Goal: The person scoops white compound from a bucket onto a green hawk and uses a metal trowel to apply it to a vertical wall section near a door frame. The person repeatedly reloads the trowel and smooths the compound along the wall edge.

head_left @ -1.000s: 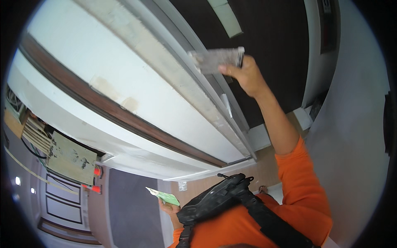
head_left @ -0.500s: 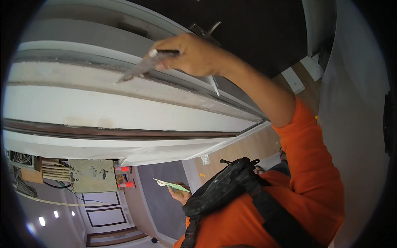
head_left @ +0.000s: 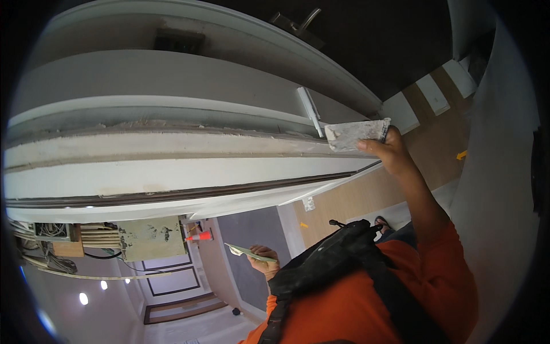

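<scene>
My right hand (head_left: 391, 152) is raised on an orange-sleeved arm and grips a wide, filler-smeared scraper blade (head_left: 355, 135). The blade lies flat against the grey filled strip (head_left: 172, 143) that runs along a white door frame, just below a small white hinge piece (head_left: 310, 109). My left hand (head_left: 264, 261) is low near my chest and holds a thin, flat greenish plate (head_left: 247, 250) edge-on. The two hands are far apart.
A dark door with a metal lever handle (head_left: 306, 22) lies beyond the frame. A black strap bag (head_left: 332, 261) hangs on my chest. An open wall box with loose wires (head_left: 54, 235), a patched panel (head_left: 152, 238) and an orange cone (head_left: 200, 235) are in the corridor.
My right hand has slid the scraper along the filled strip toward the right end of the frame. The view has swung too. My left hand still holds the flat plate.
</scene>
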The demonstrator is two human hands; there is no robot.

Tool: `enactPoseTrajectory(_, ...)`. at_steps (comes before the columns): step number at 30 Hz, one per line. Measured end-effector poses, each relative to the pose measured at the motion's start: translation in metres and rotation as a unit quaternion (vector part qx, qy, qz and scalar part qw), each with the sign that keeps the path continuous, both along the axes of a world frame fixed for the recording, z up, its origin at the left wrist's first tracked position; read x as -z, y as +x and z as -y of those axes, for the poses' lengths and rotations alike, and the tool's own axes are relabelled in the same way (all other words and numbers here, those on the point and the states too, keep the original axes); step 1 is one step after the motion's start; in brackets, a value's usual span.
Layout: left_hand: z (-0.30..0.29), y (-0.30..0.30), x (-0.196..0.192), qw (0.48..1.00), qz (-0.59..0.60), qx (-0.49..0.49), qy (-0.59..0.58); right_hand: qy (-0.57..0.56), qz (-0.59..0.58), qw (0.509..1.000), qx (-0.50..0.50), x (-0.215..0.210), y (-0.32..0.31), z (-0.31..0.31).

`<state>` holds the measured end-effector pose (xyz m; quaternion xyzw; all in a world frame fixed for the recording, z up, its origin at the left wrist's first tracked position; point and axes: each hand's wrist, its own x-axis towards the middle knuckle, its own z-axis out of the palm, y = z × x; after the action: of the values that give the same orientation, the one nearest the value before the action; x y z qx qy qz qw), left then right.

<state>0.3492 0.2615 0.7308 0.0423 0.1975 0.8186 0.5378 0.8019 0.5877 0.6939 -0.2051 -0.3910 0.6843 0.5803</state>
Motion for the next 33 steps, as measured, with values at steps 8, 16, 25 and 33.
enactPoseTrajectory(8, -0.024, 0.009, -0.014, 0.999, -0.008, 0.036, -0.038, 0.307, 0.092, 0.940, 0.120, -0.107, -0.013, -0.070)
enactPoseTrajectory(16, -0.044, 0.005, 0.003, 0.995, 0.031, 0.083, -0.047, 0.416, 0.176, 0.871, 0.191, -0.114, -0.039, -0.041)
enactPoseTrajectory(25, -0.059, -0.026, 0.093, 0.974, 0.064, 0.192, -0.100, 0.031, 0.202, 0.957, 0.206, -0.027, -0.028, 0.063)
enactPoseTrajectory(33, -0.062, -0.067, 0.153, 0.957, -0.064, 0.155, -0.236, 0.136, 0.283, 0.840, 0.442, -0.034, -0.109, 0.094)
